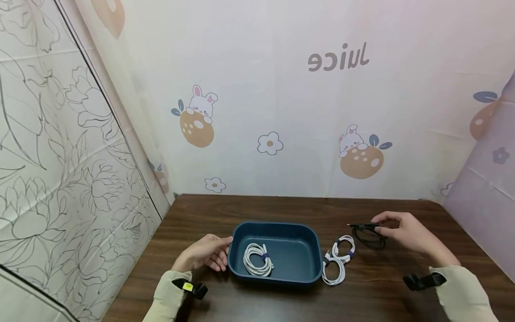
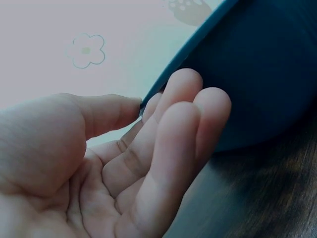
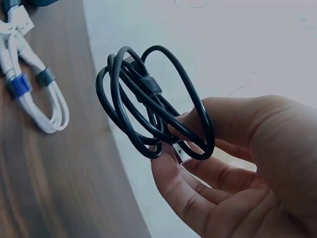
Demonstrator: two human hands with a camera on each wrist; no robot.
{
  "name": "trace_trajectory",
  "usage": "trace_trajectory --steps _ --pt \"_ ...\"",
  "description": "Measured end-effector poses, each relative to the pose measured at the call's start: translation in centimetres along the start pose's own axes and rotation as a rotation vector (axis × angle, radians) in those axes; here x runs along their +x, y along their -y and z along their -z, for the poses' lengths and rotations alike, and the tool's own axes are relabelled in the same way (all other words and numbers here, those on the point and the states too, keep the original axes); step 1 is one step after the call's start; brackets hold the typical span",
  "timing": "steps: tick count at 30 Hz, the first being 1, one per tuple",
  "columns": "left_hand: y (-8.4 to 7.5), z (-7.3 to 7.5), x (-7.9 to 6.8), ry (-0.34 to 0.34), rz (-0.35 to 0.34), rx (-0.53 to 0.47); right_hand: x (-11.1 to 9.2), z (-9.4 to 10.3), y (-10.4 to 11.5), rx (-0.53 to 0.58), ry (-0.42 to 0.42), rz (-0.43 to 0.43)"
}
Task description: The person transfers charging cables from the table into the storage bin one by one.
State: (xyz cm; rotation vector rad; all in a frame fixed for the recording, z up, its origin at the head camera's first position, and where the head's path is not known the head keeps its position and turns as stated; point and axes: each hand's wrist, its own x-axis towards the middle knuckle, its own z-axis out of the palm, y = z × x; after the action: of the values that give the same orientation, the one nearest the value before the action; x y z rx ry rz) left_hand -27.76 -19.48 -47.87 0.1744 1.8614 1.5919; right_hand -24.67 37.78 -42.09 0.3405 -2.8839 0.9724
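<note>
A blue rectangular box (image 1: pixel 295 257) stands on the table with a coiled white cable (image 1: pixel 251 267) lying in its left part. My left hand (image 1: pixel 207 252) holds the box's left end, the thumb at the rim and bent fingers against the outer wall in the left wrist view. To the right, my right hand (image 1: pixel 408 232) pinches a bundled black cable (image 3: pixel 126 119) between thumb and fingers, raised off the table. A dark strap binds this bundle, and a metal plug shows by the fingertips. Between box and black cable lies a looped white cable (image 1: pixel 343 272) with dark and blue ties.
Dark wood tabletop (image 1: pixel 241 208) extends behind the box to a patterned cloth backdrop (image 1: pixel 273 89). Another patterned sheet (image 1: pixel 60 179) hangs along the left side. The looped white cable lies close against the box's right end.
</note>
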Motion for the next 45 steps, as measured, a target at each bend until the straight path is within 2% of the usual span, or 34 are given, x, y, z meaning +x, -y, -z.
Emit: trace_trajectory --steps 21,35,45 --pt "0.1 -0.1 0.0 -0.005 0.005 0.008 1.6 -0.1 2.7 -0.006 -0.025 0.044" --pt "0.5 0.0 0.5 0.003 -0.003 0.012 3.2 -1.1 3.7 0.074 0.041 0.086" --pt "0.5 0.0 0.4 0.02 -0.004 0.0 4.6 -2.0 5.1 0.067 0.059 0.082"
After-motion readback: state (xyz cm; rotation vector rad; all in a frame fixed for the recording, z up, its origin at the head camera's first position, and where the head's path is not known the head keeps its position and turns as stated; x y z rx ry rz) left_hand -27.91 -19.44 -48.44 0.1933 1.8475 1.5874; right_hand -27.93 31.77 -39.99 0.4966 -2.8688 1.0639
